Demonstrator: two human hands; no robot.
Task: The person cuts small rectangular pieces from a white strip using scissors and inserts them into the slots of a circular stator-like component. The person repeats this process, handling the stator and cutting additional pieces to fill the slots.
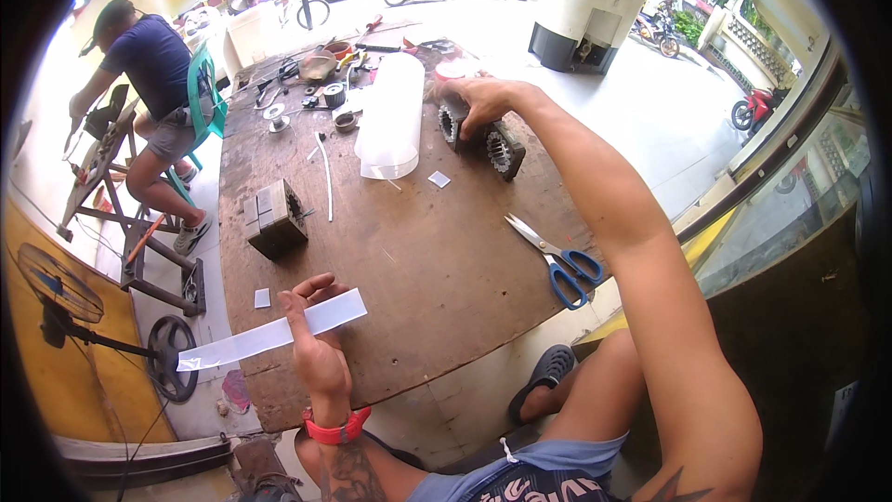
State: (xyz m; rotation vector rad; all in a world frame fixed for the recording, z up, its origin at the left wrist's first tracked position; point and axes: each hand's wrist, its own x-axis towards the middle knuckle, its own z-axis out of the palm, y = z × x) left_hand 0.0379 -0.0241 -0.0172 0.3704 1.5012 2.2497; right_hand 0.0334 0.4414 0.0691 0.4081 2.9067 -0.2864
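Observation:
My left hand (321,353) holds a long strip of translucent white plastic film (232,346) between thumb and fingers, over the near left of the wooden table. Reaching far forward, my right hand (490,100) grips a slotted metal stator core (450,125). Right beside it stands a second stator core (505,152), its toothed bore facing me. A third, blocky stator core (278,219) sits at the left, beyond my left hand. Blue-handled scissors (559,262) lie with blades apart near the right edge. Two small film pieces (439,179) (262,297) lie flat on the wood.
A large rolled translucent sheet (390,116) lies at the table's far middle. Left of it are a white cord (326,177), metal parts and tools. A seated person (158,84) works at the left, above a fan (56,288). A white tub (587,9) stands beyond the table.

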